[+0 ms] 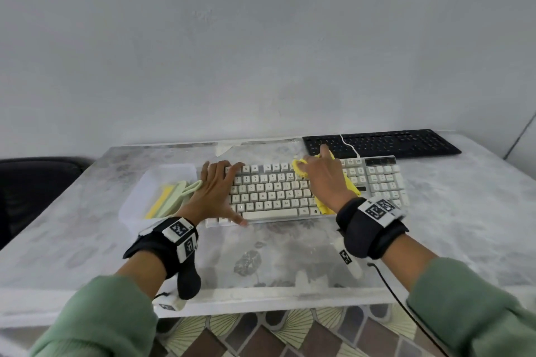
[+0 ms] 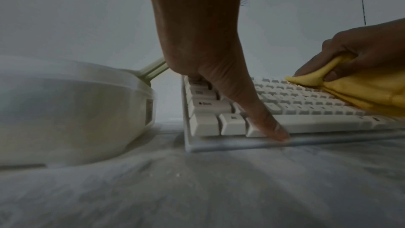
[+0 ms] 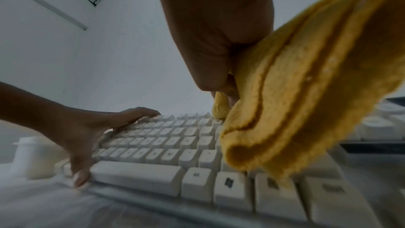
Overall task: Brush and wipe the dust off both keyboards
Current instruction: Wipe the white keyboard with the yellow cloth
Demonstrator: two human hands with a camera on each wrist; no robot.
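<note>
A plain room in a home or small office, by the look of it: a pale marbled desk (image 1: 435, 226) set against a bare grey-white plaster wall (image 1: 261, 38), patterned brown-and-cream floor tiles (image 1: 261, 333) below, and a black padded chair (image 1: 34, 182) alongside.
</note>
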